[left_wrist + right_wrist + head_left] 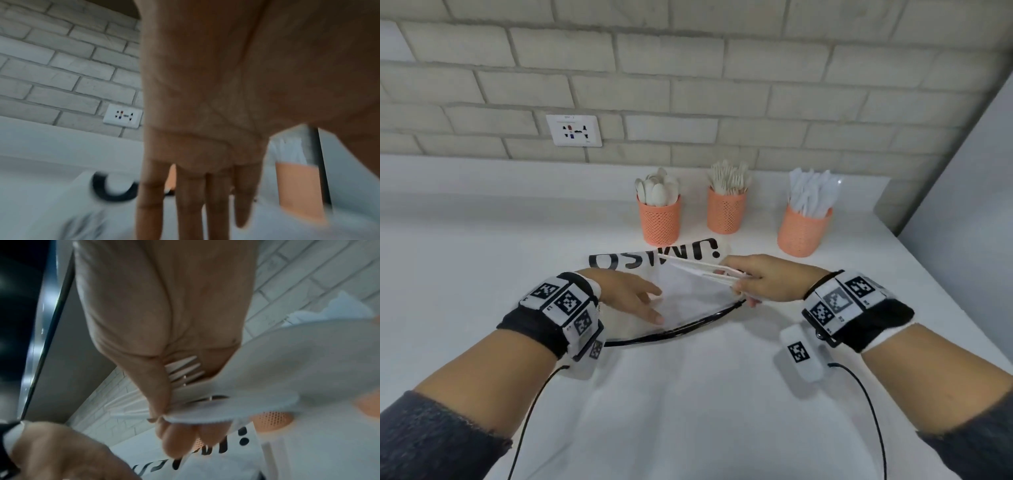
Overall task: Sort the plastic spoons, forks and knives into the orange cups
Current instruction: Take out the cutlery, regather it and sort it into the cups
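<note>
The right hand [763, 281] has its fingers clamped on a mixed bunch of cutlery [698, 267]; the left hand [630, 294] lies flat, fingers apart. Best to separate the fork [183, 369] from the knife [226, 408] at the fingertips before reaching to the orange cups [726, 210] beyond.

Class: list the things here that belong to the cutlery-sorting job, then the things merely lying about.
Job: spoon cup; fork cup; knife cup; cutlery held in right hand; left hand on bag.
About: wall socket; brick wall.

Left hand [633, 294] flat, fingers straight; right hand [760, 281] curled, pinching.
</note>
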`<control>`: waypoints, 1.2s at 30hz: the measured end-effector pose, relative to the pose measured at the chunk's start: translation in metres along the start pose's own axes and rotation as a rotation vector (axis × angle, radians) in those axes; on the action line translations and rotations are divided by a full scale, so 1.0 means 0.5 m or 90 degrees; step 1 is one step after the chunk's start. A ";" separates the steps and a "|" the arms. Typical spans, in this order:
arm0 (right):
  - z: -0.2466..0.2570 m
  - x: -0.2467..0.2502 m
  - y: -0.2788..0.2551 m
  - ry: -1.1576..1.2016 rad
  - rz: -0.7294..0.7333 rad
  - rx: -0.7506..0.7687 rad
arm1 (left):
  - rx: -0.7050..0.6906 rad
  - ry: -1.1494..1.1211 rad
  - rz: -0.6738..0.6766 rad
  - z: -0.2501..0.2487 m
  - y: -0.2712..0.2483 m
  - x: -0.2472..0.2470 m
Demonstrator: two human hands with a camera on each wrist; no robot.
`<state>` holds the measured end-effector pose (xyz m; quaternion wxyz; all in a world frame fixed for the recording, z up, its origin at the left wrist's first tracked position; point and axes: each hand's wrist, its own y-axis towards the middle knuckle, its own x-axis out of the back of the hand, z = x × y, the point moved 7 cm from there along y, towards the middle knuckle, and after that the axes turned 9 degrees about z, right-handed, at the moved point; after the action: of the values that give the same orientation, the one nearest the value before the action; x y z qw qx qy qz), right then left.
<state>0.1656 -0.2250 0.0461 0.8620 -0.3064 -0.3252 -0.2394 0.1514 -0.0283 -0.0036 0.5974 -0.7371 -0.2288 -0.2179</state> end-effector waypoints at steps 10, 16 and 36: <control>0.092 0.047 0.037 -0.227 -0.011 -0.001 | -0.244 -0.099 -0.277 -0.180 -0.089 0.095; 0.118 0.111 0.032 -0.294 -0.117 -0.006 | -0.354 -0.294 -0.329 -0.185 -0.072 0.103; -0.031 0.199 -0.017 0.430 -0.527 0.095 | -0.530 -0.802 -0.250 -0.245 -0.016 0.144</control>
<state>0.2339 -0.2626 0.1105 0.7714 0.0034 -0.1397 -0.6209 0.1986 -0.1412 0.0689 -0.0202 -0.8315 -0.5505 0.0719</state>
